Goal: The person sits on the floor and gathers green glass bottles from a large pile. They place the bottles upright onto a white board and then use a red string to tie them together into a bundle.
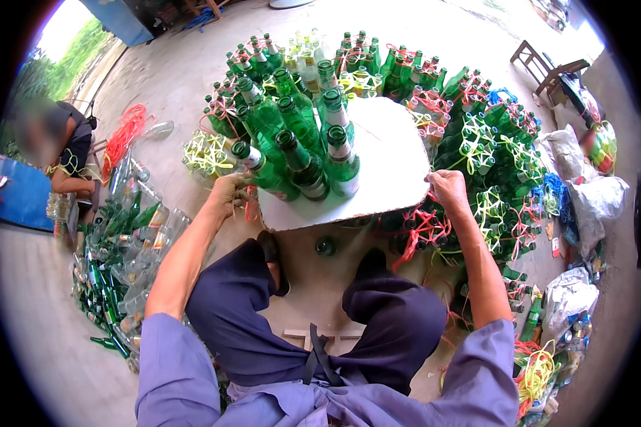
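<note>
A white board [389,160] with a rough cut edge lies before me, above the level of my knees. Several green glass bottles [306,165] stand upright on its left part, close together. At the board's left edge my left hand [233,193] is closed, its fingertips on the rim beside the nearest bottle. A bit of red plastic strap [251,207] hangs just below those fingers. My right hand [449,191] pinches the board's right edge between thumb and fingers. One green bottle [325,246] stands on the floor between my feet, seen from above.
Bundles of green bottles tied with red and yellow straps [477,146] crowd the far side and right. Loose bottles [124,256] lie heaped at left, near red strapping [124,139]. Another person [68,146] bends there. White sacks [597,203] and a wooden bench [548,71] stand right.
</note>
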A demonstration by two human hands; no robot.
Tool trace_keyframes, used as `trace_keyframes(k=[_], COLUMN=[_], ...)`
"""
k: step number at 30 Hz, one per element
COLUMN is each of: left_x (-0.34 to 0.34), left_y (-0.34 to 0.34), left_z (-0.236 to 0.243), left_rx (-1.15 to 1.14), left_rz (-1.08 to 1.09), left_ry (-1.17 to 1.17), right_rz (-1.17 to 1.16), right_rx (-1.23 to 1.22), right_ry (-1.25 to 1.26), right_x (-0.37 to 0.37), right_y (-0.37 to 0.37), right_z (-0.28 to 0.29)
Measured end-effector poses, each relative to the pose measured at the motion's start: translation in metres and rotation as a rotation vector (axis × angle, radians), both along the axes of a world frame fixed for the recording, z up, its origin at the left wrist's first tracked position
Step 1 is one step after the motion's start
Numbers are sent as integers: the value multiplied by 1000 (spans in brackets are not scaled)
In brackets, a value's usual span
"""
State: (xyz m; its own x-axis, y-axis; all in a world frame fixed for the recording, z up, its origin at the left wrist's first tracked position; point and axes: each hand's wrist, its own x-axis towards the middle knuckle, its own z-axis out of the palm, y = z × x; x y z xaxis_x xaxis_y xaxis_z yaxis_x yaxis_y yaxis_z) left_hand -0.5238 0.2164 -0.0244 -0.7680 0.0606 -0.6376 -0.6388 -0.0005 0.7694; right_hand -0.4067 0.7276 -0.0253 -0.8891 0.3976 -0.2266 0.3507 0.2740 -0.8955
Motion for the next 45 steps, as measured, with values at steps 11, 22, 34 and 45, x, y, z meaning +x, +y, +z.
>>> trace_keyframes(k=[11,22,34,45], left_x=[67,113,119,118], left_y=[34,62,76,69], left_z=[24,17,-11,-7], left_rx=[-140,24,-91,-35], left_rz=[-288,-190,-217,-309], left_ry=[117,-18,142,159], right_rz=[324,650,1321,1038], right_rx=[71,29,263,243], right_ry=[-100,-266,52,206], right_x=[36,33,27,46], right_y=[-50,-108,-153,-261], right_z=[14,49,-40,-14])
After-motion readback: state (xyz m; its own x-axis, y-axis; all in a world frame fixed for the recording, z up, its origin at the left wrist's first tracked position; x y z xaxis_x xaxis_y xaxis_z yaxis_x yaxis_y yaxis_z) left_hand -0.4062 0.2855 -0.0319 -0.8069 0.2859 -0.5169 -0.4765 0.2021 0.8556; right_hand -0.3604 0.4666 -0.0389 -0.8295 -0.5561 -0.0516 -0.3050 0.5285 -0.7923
